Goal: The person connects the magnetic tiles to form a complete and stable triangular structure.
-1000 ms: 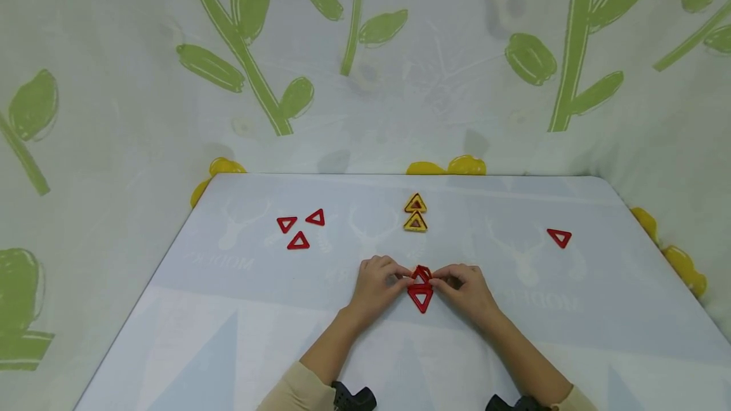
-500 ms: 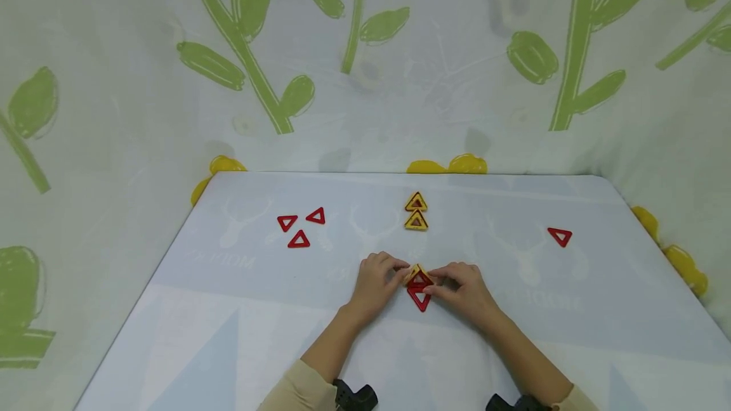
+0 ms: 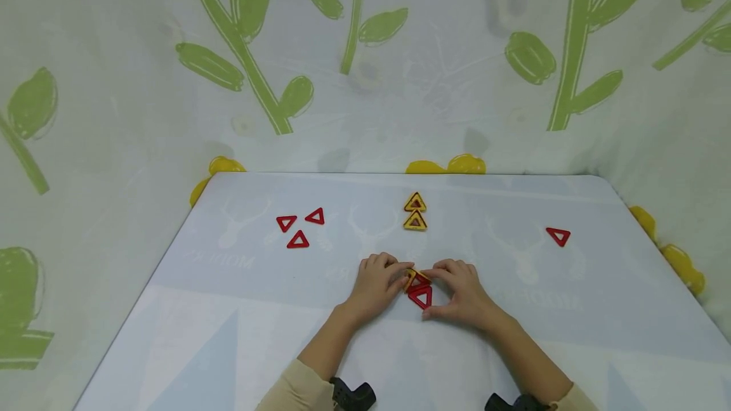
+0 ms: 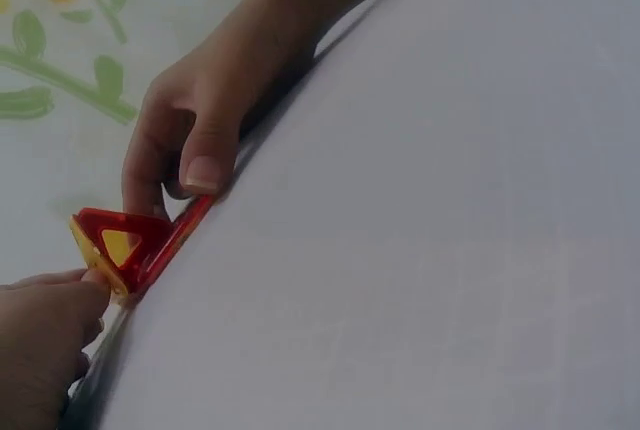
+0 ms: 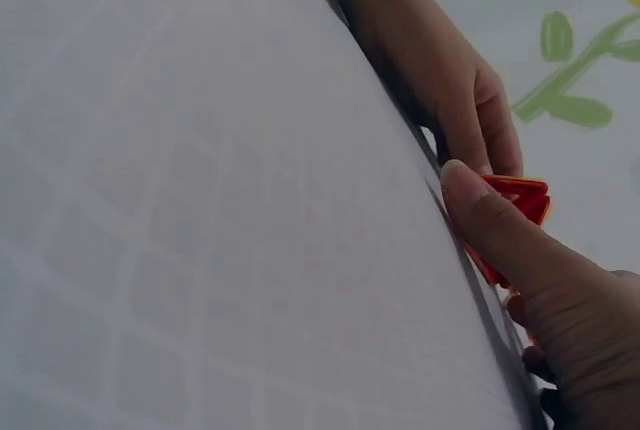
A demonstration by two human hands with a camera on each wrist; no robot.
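A small upright cluster of red and yellow triangular magnetic tiles stands between the two hands, its faces leaning together. My left hand pinches its yellow tile at the left side with thumb and index finger. A hollow red triangle tile lies flat and joins the cluster on the near side. With thumb and index finger spread, my right hand grips across the pieces: its thumb is at the flat tile's near corner, its index finger at the cluster's far side. The right thumb partly hides the cluster in the right wrist view.
Two yellow-and-red triangle pieces are lined up beyond the hands. Three loose red triangles lie at the left, and a single red triangle at the right. The white table's far edge meets a leaf-printed cloth.
The cluster has turned, bringing yellow tiles into sight at its top and left. My right thumb has slid down to the flat red tile's near corner; the left hand stays at the left side.
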